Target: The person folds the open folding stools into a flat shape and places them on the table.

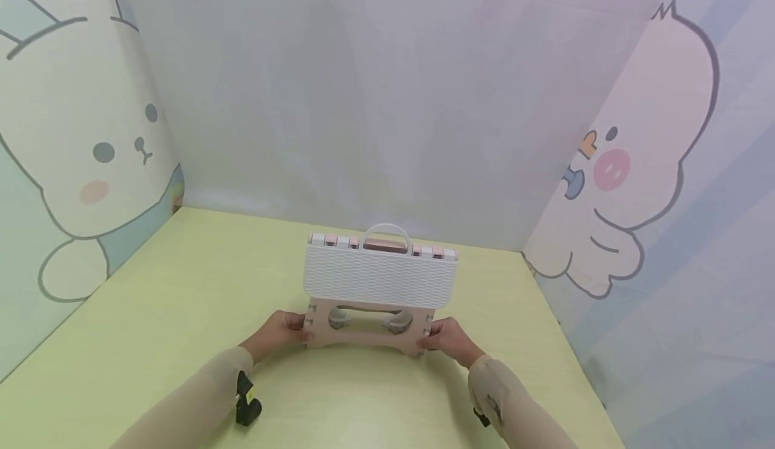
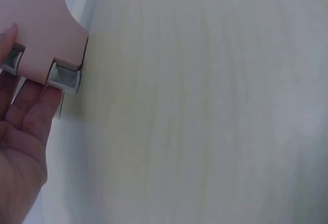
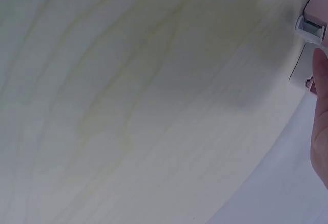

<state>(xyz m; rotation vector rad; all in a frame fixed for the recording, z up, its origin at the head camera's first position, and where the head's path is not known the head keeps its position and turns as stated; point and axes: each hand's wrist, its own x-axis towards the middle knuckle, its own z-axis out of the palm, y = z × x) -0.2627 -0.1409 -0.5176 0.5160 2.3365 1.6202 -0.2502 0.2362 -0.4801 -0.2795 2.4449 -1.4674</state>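
Observation:
A folding stool [image 1: 380,275] stands at the middle of the table, with a white woven-patterned panel above and a pink panel [image 1: 366,336] with cut-outs below. A white carry handle [image 1: 387,225] arches over its hinged top edge. My left hand [image 1: 274,334] grips the pink panel's left edge low down. In the left wrist view, its thumb lies on the pink face and its fingers curl behind. At the opposite edge, my right hand [image 1: 453,341] holds the panel. Only a sliver of the stool [image 3: 309,29] and part of that hand show in the right wrist view.
The pale yellow table [image 1: 242,254] carries the stool. A grey-white curtain [image 1: 339,99] hangs behind it, and printed cloth walls with a rabbit [image 1: 91,126] and a duck-like figure [image 1: 660,139] stand at the sides. Black wrist straps [image 1: 245,402] sit over the sleeves.

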